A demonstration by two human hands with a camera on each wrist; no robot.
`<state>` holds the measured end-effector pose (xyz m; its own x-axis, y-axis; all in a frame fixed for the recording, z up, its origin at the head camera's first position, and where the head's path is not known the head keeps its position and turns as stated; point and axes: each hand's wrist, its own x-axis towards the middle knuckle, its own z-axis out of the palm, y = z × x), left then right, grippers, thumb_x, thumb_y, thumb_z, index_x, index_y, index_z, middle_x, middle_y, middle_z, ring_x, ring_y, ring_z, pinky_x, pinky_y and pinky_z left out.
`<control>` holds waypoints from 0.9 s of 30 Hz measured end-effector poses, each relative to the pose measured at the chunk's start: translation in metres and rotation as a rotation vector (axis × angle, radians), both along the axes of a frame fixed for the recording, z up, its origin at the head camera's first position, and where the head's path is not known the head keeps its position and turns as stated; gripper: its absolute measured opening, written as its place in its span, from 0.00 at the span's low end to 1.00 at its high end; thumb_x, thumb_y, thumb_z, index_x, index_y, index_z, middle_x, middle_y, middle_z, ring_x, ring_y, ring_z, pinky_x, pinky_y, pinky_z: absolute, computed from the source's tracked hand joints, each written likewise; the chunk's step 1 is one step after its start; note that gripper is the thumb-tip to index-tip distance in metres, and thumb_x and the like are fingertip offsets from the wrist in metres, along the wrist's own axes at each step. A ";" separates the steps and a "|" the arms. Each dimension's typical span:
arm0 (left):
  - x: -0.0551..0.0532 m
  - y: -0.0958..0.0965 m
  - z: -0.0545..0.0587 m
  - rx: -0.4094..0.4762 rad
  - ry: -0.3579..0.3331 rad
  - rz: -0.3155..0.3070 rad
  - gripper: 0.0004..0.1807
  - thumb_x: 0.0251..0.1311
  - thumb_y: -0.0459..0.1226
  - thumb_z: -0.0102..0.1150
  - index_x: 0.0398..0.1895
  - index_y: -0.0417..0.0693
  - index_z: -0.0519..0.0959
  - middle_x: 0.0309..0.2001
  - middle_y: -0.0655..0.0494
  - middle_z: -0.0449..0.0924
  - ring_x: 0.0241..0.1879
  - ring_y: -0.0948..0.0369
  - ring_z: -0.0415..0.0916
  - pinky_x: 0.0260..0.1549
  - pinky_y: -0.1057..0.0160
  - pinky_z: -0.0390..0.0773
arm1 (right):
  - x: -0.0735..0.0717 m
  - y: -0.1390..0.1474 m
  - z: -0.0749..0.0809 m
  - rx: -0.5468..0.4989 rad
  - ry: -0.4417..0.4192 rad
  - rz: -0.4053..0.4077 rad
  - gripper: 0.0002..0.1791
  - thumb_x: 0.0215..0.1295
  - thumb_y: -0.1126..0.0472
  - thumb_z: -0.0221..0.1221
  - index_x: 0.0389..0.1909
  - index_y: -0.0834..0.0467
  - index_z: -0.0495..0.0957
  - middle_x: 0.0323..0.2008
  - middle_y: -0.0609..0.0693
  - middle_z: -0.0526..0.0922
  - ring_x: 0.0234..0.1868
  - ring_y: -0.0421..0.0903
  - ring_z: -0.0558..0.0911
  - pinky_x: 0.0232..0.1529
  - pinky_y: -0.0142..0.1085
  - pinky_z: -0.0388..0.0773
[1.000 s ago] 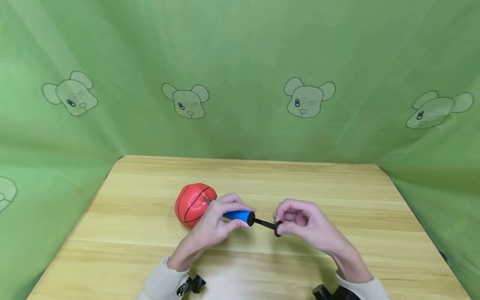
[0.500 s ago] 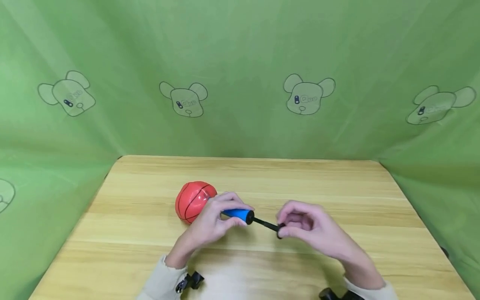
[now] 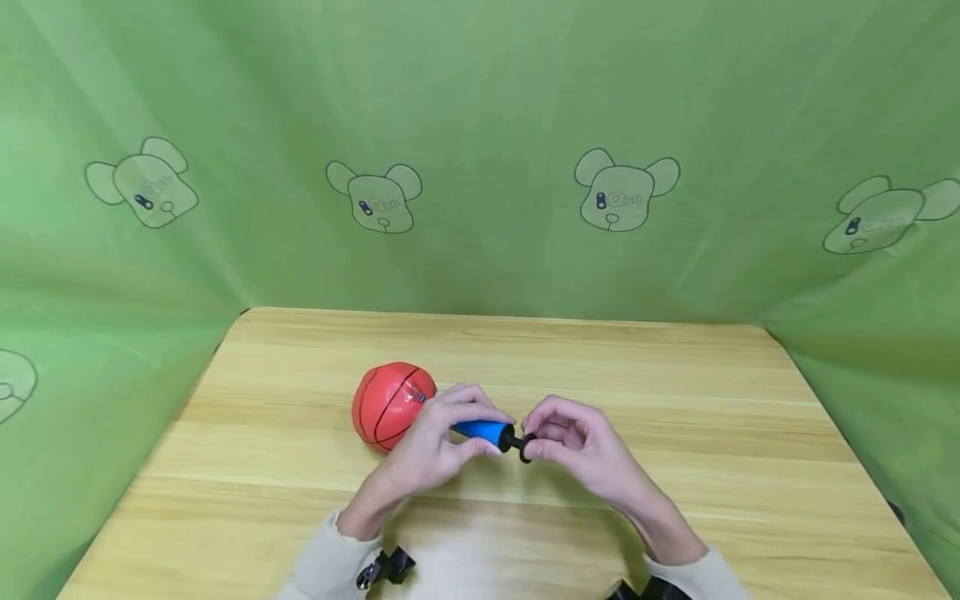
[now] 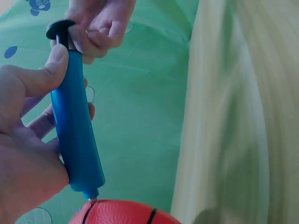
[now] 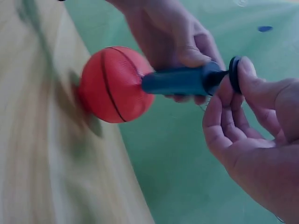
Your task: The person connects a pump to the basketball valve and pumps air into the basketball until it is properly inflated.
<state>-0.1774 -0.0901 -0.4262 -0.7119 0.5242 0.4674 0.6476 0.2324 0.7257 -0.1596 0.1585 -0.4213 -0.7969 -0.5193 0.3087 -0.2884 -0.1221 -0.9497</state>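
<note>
My left hand (image 3: 438,442) grips the blue barrel of a hand pump (image 4: 77,126), thumb along one side and fingers round the other. At the barrel's far end, the pump's nozzle meets a small red basketball (image 5: 114,86) with black lines; a short metallic bit shows at the joint in the left wrist view. My right hand (image 3: 581,437) pinches the black disc handle (image 5: 235,74) between thumb and fingers. Only a short length of the black rod shows between handle and barrel. In the head view the left hand hides the nozzle and part of the ball.
The ball sits on a light wood-grain table (image 3: 637,367). Green cloth (image 3: 495,267) with bear-head drawings hangs behind the table and along both sides. Black wrist devices (image 3: 386,568) are strapped at both sleeves.
My right hand first draws the handle slightly outward, then moves left toward the barrel, so much less rod shows now. The left hand and ball stay nearly in place.
</note>
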 end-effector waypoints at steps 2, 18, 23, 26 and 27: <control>0.000 0.000 -0.001 -0.009 0.004 -0.008 0.14 0.57 0.36 0.75 0.47 0.50 0.89 0.42 0.64 0.83 0.46 0.64 0.75 0.47 0.60 0.73 | 0.001 -0.002 0.001 0.042 0.005 -0.015 0.08 0.65 0.76 0.62 0.43 0.73 0.75 0.41 0.61 0.82 0.44 0.48 0.87 0.46 0.38 0.84; -0.002 -0.005 0.002 0.006 -0.018 0.005 0.14 0.60 0.36 0.73 0.50 0.51 0.88 0.45 0.62 0.83 0.48 0.61 0.75 0.45 0.60 0.77 | 0.020 0.041 0.042 0.081 0.122 0.114 0.16 0.60 0.84 0.60 0.43 0.63 0.78 0.42 0.56 0.81 0.40 0.46 0.84 0.41 0.37 0.84; 0.000 0.003 -0.002 -0.006 0.004 -0.005 0.14 0.58 0.36 0.74 0.48 0.50 0.88 0.43 0.62 0.83 0.47 0.63 0.74 0.46 0.60 0.74 | 0.004 0.017 0.015 0.100 0.042 0.056 0.09 0.64 0.78 0.62 0.43 0.67 0.78 0.40 0.59 0.83 0.40 0.45 0.86 0.42 0.38 0.84; 0.002 0.006 -0.003 -0.011 0.007 -0.017 0.13 0.58 0.35 0.74 0.47 0.50 0.89 0.42 0.63 0.82 0.46 0.63 0.73 0.45 0.61 0.74 | -0.001 0.010 0.005 0.091 0.031 0.047 0.08 0.65 0.76 0.63 0.43 0.69 0.77 0.40 0.62 0.83 0.41 0.46 0.87 0.43 0.38 0.84; 0.002 0.006 -0.003 -0.013 0.007 -0.020 0.13 0.58 0.35 0.74 0.47 0.50 0.89 0.42 0.63 0.82 0.45 0.64 0.73 0.44 0.61 0.74 | -0.002 0.009 0.005 0.098 0.021 0.042 0.08 0.66 0.75 0.63 0.43 0.69 0.77 0.40 0.62 0.83 0.41 0.46 0.87 0.43 0.38 0.84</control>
